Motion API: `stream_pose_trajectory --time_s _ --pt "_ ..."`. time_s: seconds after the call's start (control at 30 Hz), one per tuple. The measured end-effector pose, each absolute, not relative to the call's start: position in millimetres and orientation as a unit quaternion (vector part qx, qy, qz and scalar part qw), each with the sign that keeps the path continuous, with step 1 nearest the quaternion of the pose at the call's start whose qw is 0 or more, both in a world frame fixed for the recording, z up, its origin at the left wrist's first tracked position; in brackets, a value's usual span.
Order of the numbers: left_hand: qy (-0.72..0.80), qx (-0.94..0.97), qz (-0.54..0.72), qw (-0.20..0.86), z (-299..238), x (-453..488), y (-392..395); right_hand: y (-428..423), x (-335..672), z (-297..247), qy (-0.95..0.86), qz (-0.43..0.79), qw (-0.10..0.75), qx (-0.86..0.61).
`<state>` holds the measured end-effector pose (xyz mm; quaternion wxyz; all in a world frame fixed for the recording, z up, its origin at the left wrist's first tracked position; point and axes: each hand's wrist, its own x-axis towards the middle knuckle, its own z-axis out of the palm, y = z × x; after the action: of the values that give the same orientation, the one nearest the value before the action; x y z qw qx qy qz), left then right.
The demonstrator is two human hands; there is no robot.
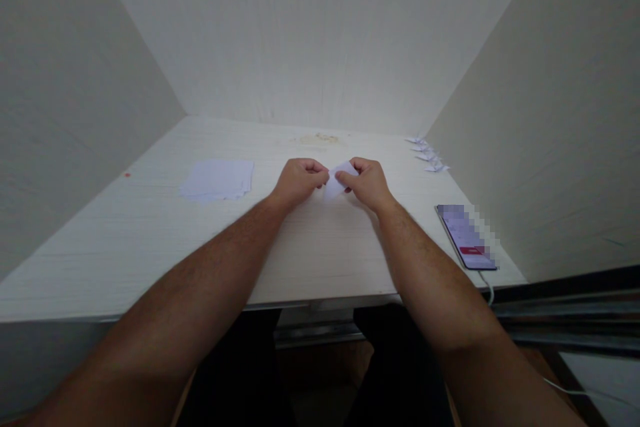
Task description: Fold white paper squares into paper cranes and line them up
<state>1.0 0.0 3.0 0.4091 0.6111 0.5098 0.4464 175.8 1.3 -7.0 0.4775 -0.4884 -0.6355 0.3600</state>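
Note:
A small folded piece of white paper (334, 188) is held up between both hands, just above the middle of the table. My right hand (369, 181) pinches it, thumb lying on its face and fingers behind. At the paper's left corner, my left hand (301, 180) closes thumb and fingertips on the edge. How the paper is folded in detail is too small to tell. Left of my hands lies a loose stack of white paper sheets (217, 179). Several small folded paper figures (429, 157) with pointed ends stand in a row at the back right.
A smartphone (465, 240) with a lit screen lies near the right edge, its white cable (489, 290) hanging off the front. Pale walls (320, 47) enclose the white table (320, 260) on three sides. A small orange spot (127, 175) marks the left side.

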Motion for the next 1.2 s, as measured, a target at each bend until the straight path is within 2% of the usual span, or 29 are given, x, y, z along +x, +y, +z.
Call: stream_pose_trajectory --time_s 0.73,1.2 --pt "0.491 0.646 0.396 0.431 3.2 -4.2 0.5 -2.3 176.9 -2.8 -0.661 0.371 0.437 -0.485" --pt "0.495 0.553 0.444 0.502 -1.4 -2.9 6.3 0.8 172.4 -7.9 -0.628 0.422 0.502 -0.419"
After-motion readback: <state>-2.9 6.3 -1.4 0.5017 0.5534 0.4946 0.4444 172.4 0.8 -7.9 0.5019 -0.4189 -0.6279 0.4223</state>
